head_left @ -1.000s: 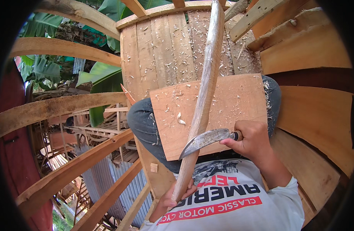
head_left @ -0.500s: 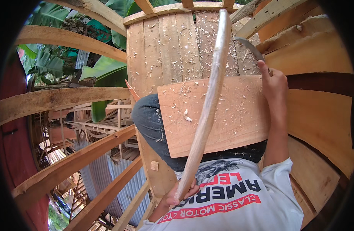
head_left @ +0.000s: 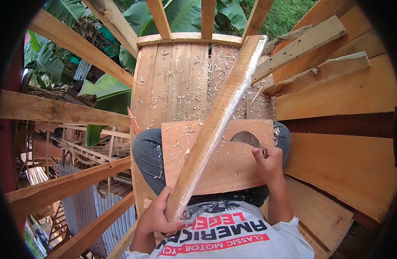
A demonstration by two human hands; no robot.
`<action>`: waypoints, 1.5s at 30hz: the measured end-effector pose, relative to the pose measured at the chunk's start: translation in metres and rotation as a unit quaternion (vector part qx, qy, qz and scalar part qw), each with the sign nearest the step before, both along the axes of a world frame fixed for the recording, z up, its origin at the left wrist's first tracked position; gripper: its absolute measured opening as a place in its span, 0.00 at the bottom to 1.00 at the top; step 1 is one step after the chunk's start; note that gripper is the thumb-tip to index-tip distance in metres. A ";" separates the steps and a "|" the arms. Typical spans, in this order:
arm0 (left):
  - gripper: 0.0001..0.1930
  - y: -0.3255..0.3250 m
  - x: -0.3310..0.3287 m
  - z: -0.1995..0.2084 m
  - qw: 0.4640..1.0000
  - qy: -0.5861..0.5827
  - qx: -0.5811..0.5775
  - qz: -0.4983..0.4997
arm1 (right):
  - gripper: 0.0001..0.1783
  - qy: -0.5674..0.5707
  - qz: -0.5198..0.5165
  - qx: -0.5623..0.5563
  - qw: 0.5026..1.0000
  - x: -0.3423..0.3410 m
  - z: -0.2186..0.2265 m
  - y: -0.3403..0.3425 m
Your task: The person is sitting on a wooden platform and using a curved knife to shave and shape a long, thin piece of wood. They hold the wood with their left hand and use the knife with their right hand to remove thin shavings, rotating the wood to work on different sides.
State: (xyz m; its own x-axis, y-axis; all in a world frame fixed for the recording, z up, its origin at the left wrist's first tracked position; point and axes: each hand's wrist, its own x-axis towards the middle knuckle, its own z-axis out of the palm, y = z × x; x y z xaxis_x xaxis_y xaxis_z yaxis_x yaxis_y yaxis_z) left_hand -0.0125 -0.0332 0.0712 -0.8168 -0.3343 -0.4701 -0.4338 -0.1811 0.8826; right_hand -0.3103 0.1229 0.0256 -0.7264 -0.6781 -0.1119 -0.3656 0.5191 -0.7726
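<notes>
Shirt [head_left: 233, 249]: white with black and red print, closest of all, just below and to the right of the left grip [head_left: 157, 214].
Left grip: I can see it closed round the near end of the wood, thumb across the front; most of the fingers go out of sight behind.
Length of wood [head_left: 215, 125]: slants up and rightward from the left grip, passing left of the right grip [head_left: 271, 166]; its broad face is tan, its narrow right-hand face pale and whitish.
Right grip: wrapped firmly round a knife handle, thumb lying up toward the blade; it sits higher and farther out than the left grip.
Curved knife [head_left: 246, 138]: juts up and left out of the right grip, tip toward the wood, a gap showing between them. How high it hangs over the board [head_left: 237, 175] I can't tell.
Board: flat, reddish-tan, lying across the lap beneath the wood, mostly left of the right grip.
Trousers [head_left: 145, 151]: dark, knees out to either side of the board, one above the left grip, the other just above and right of the right grip.
Planking [head_left: 157, 97]: beyond both grips, strewn with pale shavings [head_left: 256, 101].
End rail [head_left: 189, 39]: across the planking's far edge, well above both grips, near the wood's far end.
Side boards [head_left: 341, 155]: broad, orange-brown, well to the right of the right grip.
Corrugated sheet [head_left: 79, 216]: grey, outside, left of the left grip.
Banana leaves [head_left: 110, 93]: green, outside, far up and left of the left grip.
</notes>
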 end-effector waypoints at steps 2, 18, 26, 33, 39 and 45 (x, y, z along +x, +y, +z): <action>0.39 -0.012 -0.025 0.007 0.991 0.009 -0.128 -0.028 | 0.33 -0.108 0.001 -0.063 0.992 0.001 -0.008 0.005; 0.40 0.052 -0.180 -0.030 0.992 0.056 -0.107 0.044 | 0.19 -0.446 -0.067 -0.256 0.855 -0.027 0.003 -0.023; 0.40 0.063 -0.211 -0.041 0.996 0.014 -0.089 0.001 | 0.21 -0.377 -0.041 -0.256 0.889 -0.050 -0.006 -0.017; 0.38 0.070 -0.214 -0.053 0.994 0.080 -0.017 0.066 | 0.21 -0.404 -0.086 -0.177 0.893 -0.051 -0.005 -0.005; 0.35 0.064 -0.198 -0.051 0.985 0.153 -0.053 0.068 | 0.21 -0.423 -0.086 -0.257 0.865 -0.033 -0.004 0.003; 0.27 0.061 -0.182 -0.034 0.926 0.139 0.343 0.076 | 0.21 -0.386 -0.059 -0.284 0.876 -0.019 0.005 0.003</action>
State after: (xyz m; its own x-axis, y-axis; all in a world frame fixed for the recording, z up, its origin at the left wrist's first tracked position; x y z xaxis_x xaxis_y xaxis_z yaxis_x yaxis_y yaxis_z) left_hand -0.1948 0.0276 0.0373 -0.9060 -0.1560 -0.3934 -0.1313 -0.7801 0.6117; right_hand -0.3294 0.1255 0.0301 -0.6520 -0.7088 -0.2691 0.4093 -0.0302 -0.9119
